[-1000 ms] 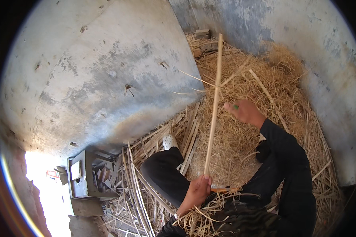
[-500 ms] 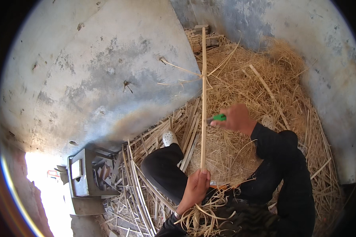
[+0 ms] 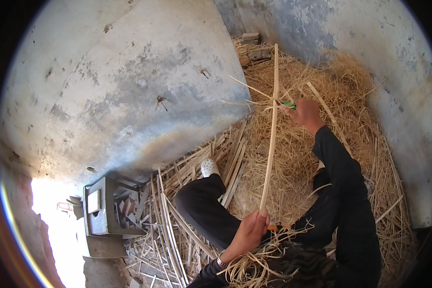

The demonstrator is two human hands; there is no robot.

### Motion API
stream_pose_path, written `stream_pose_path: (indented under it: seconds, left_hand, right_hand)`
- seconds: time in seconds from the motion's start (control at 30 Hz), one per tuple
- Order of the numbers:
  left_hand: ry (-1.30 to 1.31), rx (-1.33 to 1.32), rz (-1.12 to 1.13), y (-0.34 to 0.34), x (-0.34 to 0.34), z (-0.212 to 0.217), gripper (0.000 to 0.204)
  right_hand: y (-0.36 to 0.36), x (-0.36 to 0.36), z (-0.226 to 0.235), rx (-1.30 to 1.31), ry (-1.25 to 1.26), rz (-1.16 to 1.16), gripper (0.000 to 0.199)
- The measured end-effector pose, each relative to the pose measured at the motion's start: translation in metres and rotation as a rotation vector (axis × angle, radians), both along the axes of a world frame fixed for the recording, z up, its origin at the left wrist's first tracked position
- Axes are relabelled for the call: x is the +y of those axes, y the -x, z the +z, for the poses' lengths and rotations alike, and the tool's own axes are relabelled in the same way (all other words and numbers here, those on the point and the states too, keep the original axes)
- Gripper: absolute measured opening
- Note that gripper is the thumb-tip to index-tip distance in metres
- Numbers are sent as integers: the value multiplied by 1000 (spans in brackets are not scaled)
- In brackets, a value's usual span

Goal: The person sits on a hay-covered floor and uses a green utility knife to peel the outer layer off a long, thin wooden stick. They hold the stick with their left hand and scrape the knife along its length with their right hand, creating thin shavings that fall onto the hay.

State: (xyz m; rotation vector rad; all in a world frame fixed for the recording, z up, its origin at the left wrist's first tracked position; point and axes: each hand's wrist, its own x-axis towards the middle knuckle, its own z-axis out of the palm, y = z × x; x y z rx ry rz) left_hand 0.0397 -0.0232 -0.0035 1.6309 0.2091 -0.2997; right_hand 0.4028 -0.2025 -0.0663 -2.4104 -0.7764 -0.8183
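Observation:
My left hand (image 3: 248,231) grips the near end of a long pale cane strip (image 3: 271,134) that stands up and away from me. My right hand (image 3: 304,113) is stretched out far along the strip, holding a small green-handled tool (image 3: 289,104) against it, where thin shavings curl off to the left. My bent left leg in dark trousers, with a white shoe (image 3: 209,167), lies under the strip.
A deep heap of straw-like shavings (image 3: 321,158) fills the corner between two grey plastered walls (image 3: 129,91). Split cane strips (image 3: 170,225) lie on the floor at left. A grey metal box (image 3: 101,211) stands beside a bright opening at lower left.
My right hand has slid the green tool farther up the strip, away from me. The strip's far end has swung slightly left and then back right. My left hand keeps its grip.

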Motion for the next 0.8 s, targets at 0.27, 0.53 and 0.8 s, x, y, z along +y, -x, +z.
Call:
stream_pose_path:
  seconds: [0.27,0.53,0.8]
  left_hand:
    - [5,-43,151,-6,5,-22,33]
    - [-61,-35,121,-7,12,-12,33]
    - [-121,-73,116,-6,8,-8,32]
  right_hand:
    - [62,21,18,752,-33,120,78]
    - [138,32,33,279,228,379,71]
    - [140,34,27,346,129,411,78]
